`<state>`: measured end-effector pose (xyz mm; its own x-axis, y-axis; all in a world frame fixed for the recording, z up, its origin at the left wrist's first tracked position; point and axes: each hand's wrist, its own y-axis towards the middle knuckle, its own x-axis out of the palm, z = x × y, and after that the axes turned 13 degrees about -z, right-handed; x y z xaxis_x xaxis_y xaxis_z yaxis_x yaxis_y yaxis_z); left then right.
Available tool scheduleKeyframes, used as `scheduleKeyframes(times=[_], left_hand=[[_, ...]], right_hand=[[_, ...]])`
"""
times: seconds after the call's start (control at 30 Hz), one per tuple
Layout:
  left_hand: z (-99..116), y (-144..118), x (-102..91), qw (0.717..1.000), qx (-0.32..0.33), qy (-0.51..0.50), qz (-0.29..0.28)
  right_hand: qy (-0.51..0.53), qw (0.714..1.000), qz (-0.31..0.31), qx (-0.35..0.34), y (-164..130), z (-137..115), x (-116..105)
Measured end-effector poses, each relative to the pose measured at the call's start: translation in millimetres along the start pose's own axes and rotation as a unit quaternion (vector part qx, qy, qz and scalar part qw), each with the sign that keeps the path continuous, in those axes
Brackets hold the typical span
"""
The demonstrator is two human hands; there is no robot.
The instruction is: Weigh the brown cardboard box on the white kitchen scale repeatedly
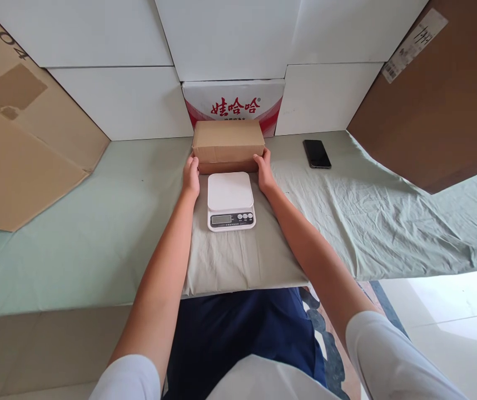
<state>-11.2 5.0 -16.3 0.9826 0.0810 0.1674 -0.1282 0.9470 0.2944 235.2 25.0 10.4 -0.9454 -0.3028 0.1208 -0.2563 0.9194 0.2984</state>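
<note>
A brown cardboard box [229, 145] stands near the back of the cloth-covered table, its lid side closed. My left hand [190, 173] grips its left end, and my right hand [265, 169] grips the right end, thumbs on the front face. Just in front of the box, between my forearms, lies a white digital kitchen scale [230, 201] with a bare platform. Its display looks blank, with several round buttons beside it. Whether the box rests fully on the cloth or is slightly raised, I cannot tell.
Behind the box is a white and red printed carton [234, 94] against white panels [122, 100]. A black phone [317, 154] lies to the right. Large cardboard sheets or boxes flank the table, one at left [30, 144] and one at right [438, 105]. Green cloth [147, 233] covers the tabletop.
</note>
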Motion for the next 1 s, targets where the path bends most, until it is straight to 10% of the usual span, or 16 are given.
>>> scheduleKeyframes(times=[0.33, 0.67, 1.0], left_hand=[[3, -3, 1.7, 0.999, -0.005, 0.032, 0.016], [18, -7, -39.2, 0.994, -0.006, 0.047, 0.102], [5, -8, -20.3, 0.998, 0.002, 0.034, 0.046]], right_hand=[[0.009, 1.000, 0.005, -0.002, 7, 10, -4], [-0.013, 0.993, 0.108, 0.048, 12, 11, -48], [-0.041, 0.997, 0.046, 0.052, 1, 8, -29]])
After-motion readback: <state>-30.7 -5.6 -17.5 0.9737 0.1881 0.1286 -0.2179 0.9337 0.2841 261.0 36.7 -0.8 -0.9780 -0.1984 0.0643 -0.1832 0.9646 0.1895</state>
